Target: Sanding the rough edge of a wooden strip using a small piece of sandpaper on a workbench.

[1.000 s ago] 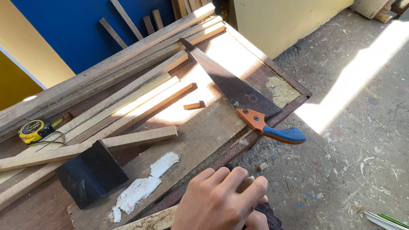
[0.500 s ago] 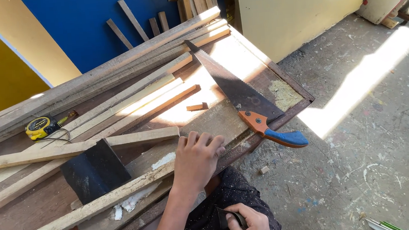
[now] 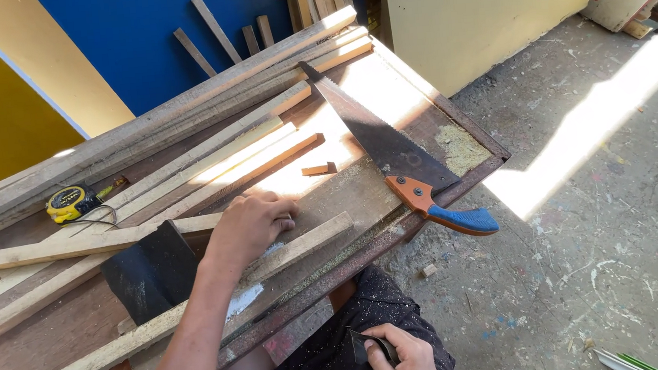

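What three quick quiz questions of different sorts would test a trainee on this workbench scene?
1. True or false: the left hand rests on a wooden strip.
2. Which lies nearest the bench's right edge? A) tape measure B) handsaw C) black block
3. What colour is the handsaw's grip end?

Key: 1 true; 2 B; 3 blue. The right hand holds something small and dark, too hidden to name.

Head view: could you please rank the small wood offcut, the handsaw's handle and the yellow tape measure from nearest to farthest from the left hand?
From the left hand:
1. Small wood offcut, just up and right.
2. Handsaw's handle, right, at the bench edge.
3. Yellow tape measure, far left.
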